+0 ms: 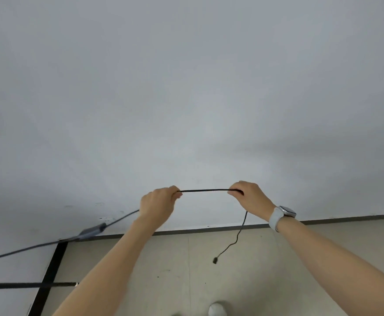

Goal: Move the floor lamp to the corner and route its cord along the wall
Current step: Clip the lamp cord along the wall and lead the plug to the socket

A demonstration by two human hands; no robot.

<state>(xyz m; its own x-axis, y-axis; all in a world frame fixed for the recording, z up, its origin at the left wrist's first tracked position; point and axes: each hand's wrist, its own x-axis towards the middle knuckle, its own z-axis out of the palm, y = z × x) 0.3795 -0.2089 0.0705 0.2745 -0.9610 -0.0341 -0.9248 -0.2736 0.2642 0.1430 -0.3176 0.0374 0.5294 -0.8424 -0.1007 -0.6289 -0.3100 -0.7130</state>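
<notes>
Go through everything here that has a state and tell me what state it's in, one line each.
Left hand: closed around the cord, raised in front of the wall.
Right hand: closed around the cord, smartwatch on its wrist.
Cord: taut between the hands, sloping down-left past the left hand.
Cord's free end: hanging loose below the right hand, near the floor.

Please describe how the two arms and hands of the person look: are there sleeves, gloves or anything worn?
Both forearms are bare to the frame edge, with no sleeves showing and no gloves. The left hand wears nothing. Beside the right hand, the wrist carries a smartwatch with a rounded silver case on a white band.
</notes>
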